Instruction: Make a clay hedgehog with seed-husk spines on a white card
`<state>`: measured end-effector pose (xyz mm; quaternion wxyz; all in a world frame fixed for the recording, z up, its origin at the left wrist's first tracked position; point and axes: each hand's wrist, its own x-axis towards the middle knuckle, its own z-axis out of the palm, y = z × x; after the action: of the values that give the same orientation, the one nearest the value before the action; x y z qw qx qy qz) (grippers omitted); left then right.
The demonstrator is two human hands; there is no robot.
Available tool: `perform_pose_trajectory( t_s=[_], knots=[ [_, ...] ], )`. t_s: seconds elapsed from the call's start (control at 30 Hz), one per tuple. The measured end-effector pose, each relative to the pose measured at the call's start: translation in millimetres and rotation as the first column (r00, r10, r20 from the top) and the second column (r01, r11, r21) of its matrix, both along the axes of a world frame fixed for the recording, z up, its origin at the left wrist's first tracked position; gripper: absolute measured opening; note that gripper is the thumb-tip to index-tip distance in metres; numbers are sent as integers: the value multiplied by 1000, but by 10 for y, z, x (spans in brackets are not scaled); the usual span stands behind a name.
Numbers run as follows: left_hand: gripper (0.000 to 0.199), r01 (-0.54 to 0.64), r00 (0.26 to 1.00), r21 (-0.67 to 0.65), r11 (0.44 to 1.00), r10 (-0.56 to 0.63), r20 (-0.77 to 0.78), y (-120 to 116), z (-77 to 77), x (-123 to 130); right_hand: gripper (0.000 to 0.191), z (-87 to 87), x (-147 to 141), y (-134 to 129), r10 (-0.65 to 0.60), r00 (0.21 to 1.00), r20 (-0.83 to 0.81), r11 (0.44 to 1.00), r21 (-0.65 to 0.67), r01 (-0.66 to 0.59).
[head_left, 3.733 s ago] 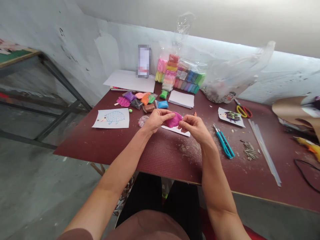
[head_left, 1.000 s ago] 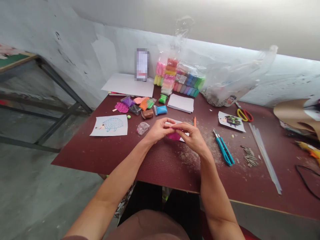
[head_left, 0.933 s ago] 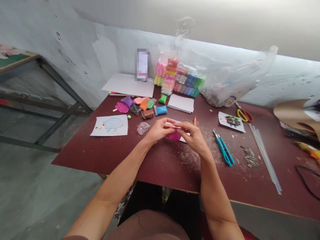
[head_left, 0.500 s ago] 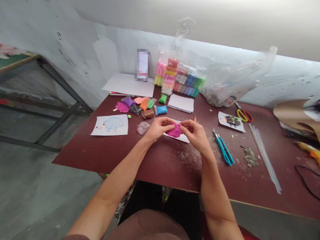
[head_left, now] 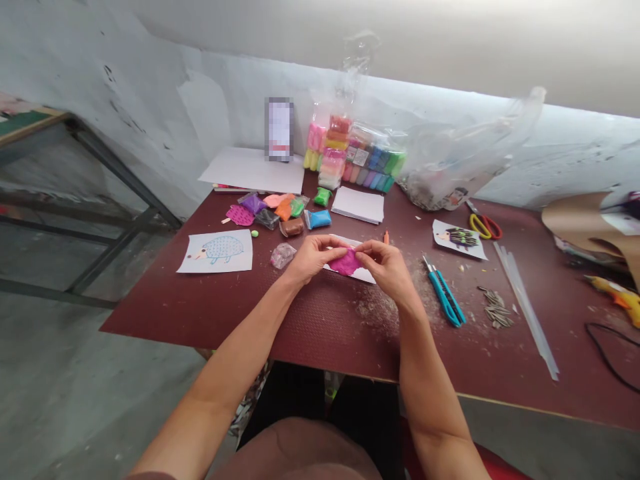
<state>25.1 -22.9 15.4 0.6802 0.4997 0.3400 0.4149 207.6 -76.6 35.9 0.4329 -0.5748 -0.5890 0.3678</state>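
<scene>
The left hand (head_left: 316, 259) and the right hand (head_left: 387, 265) share one grip: each pinches, between thumb and curled fingers, an upper edge of a flattened magenta lump of soft clay (head_left: 347, 263). The lump hangs between the two sets of fingertips, over a white rectangular paper card (head_left: 366, 277); whether it touches the card cannot be told.

One second ago the fingertips met above the clay and hid its upper part; they have since drawn slightly apart, so more of its face shows. Against the earliest view, where the lump was smooth and rounded, its lower outline is now bumpy and uneven. The crumpled clear plastic wrapper (head_left: 283, 255), partly covered by the left hand then, now lies more exposed just left of the grip.

Beyond the right fingers is a slim orange pen-like stick (head_left: 386, 237). Beyond the left hand lie a bright blue clay packet (head_left: 319, 219) and a brown clay packet (head_left: 291, 228). Farther left of the grip is a white sheet with a blue-dotted hedgehog drawing (head_left: 215, 252); to its right, a teal-and-black hand tool with slim metallic tips (head_left: 447, 298), then a small heap of slender grey-brown pieces (head_left: 497, 310). These keep their places on the dark red tabletop (head_left: 320, 327).
</scene>
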Motion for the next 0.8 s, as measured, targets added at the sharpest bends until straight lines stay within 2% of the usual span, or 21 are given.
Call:
perform_pose_trajectory(
  t_s=[0.27, 0.47, 0.6, 0.7, 0.8],
  knots=[
    [38, 65, 998, 10, 998, -65, 8, 14, -30, -1, 31, 26, -29, -9, 14, 999, 52, 1000, 9, -15],
    [37, 35, 999, -26, 999, -35, 6, 0, -15, 19, 32, 2, -67, 3, -6, 998, 60, 999, 35, 4],
    [40, -6, 1000, -37, 999, 5, -14, 8, 7, 13, 45, -45, 1, 37, -72, 997, -15, 997, -22, 72],
    [41, -16, 1000, -46, 999, 15, -12, 18, 9, 9, 48, -62, 30, 49, -26, 1000, -2, 996, -85, 26],
    [38, -34, 999, -74, 997, 34, -5, 30, 5, 8, 48, -50, 13, 45, 7, 1000, -22, 997, -72, -9]
  ],
)
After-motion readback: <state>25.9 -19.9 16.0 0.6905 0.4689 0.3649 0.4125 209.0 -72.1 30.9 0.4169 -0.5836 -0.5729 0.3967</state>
